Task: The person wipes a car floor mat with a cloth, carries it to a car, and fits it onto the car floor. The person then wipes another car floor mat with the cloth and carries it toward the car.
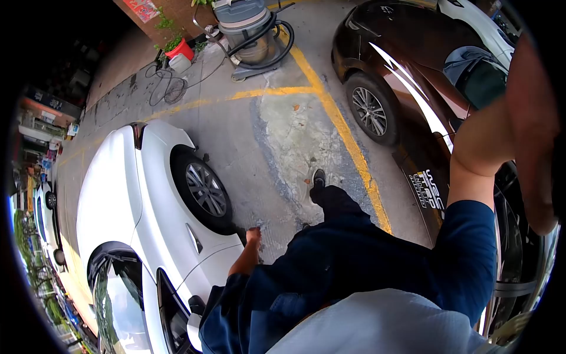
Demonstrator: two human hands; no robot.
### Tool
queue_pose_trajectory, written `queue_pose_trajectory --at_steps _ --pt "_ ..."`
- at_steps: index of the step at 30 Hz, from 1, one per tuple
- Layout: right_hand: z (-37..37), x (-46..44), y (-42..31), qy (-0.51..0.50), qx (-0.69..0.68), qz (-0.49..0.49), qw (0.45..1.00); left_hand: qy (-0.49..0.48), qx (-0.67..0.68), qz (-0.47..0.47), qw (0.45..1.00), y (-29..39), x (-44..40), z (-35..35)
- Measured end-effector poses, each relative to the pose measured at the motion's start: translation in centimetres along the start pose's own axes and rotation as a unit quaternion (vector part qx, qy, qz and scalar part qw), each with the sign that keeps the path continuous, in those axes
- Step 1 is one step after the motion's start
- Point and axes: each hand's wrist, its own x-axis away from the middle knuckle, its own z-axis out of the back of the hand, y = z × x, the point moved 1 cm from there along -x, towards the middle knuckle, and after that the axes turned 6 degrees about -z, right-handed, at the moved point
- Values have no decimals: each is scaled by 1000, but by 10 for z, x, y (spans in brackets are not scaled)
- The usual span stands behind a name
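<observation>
My left hand [253,235] hangs low beside the white car [118,183], near its front wheel [205,193]. Its fingers look curled, and nothing shows in them. My right arm is raised and bent at the right side. Very near the lens, my right hand [535,135] is a large, partly cut-off shape whose fingers I cannot make out. Just beyond that arm stands a dark brown car [407,29] with a white stripe and lettering on its side. One black shoe [319,178] shows below my dark trousers.
I stand between the two cars on concrete with yellow painted lines [345,135]. Ahead is a grey wet-dry vacuum [244,38] with a black hose. A cable [173,91] lies coiled near a red plant pot [180,49]. More vehicles are at the far left.
</observation>
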Motion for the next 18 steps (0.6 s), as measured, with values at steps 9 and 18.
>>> queue_pose_trajectory --at_steps 9,18 --pt "-1 43 264 19 19 -4 1000 23 86 24 996 253 -108 -35" --pt "19 39 521 72 36 7 997 -24 27 -56 998 491 -246 -79"
